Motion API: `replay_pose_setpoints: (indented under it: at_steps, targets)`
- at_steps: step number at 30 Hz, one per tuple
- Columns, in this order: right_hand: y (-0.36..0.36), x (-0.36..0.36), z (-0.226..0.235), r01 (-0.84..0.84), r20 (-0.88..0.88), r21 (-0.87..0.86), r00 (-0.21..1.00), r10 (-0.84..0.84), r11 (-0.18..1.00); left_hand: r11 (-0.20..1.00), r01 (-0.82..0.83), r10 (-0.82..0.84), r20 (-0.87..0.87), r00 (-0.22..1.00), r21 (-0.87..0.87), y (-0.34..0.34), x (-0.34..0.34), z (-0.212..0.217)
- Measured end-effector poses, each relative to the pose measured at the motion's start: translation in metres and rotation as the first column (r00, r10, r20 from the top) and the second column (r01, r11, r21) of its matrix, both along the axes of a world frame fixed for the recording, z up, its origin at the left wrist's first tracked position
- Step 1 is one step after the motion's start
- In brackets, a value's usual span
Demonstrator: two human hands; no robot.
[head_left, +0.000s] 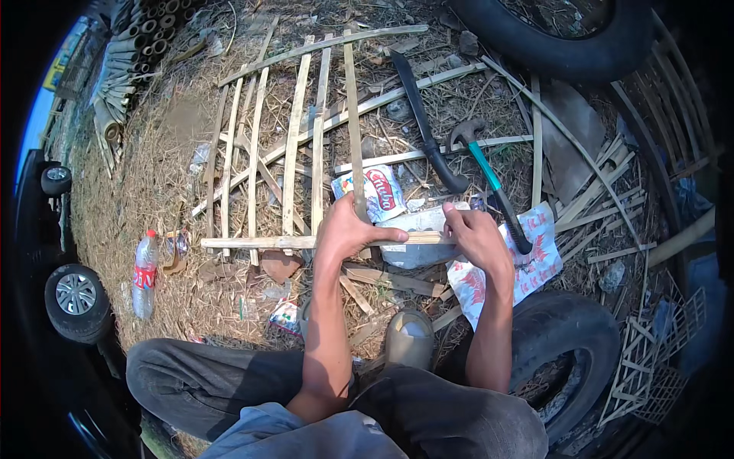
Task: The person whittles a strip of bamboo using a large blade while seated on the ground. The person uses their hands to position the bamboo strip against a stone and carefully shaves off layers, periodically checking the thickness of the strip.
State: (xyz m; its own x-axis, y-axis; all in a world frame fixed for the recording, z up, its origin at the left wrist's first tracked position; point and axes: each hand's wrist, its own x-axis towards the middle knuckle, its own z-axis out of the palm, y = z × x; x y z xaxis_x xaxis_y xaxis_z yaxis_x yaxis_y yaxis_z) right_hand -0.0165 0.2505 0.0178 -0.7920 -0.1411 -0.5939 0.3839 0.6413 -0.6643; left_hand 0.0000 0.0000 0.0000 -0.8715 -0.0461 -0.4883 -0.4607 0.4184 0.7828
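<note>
A bamboo strip (260,242) lies crosswise in front of me, along the near ends of several upright bamboo slats that form a lattice. My left hand (348,229) is closed around this strip where an upright slat (353,115) meets it, thumb stretched along the strip. My right hand (480,241) grips the strip's right end, thumb on top; its lower fingers are mostly hidden. Under the strip sits a pale stone block (420,218). A hammer (483,164) with a green and black handle lies beyond my right hand, beside a dark-bladed machete (417,107).
A colourful packet (375,190) lies behind the block, a printed sheet (535,256) at right. A tyre (562,336) is near my right leg, another tyre (558,38) at the far right. A plastic bottle (144,275) stands left. Loose bamboo strips (596,183) are piled right.
</note>
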Motion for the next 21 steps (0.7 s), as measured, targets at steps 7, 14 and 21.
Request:
replay_pose_setpoints:
  at_steps: [7,14,21]
  targets:
    - [0.02,0.002,0.002,-0.327,0.132,-0.012,0.936,0.325,0.945,0.999,0.03,-0.03,-0.003,1.0,0.023,0.005,0.008,-0.006]
    - [-0.035,0.007,0.028,-0.431,0.041,0.565,0.866,0.498,0.703,0.998,0.031,-0.026,0.083,0.996,-0.059,0.003,0.006,0.0]
    - [-0.052,0.017,0.023,-0.438,0.048,0.718,0.806,0.59,0.541,0.996,0.019,-0.012,0.084,0.996,-0.086,0.001,0.016,-0.006]
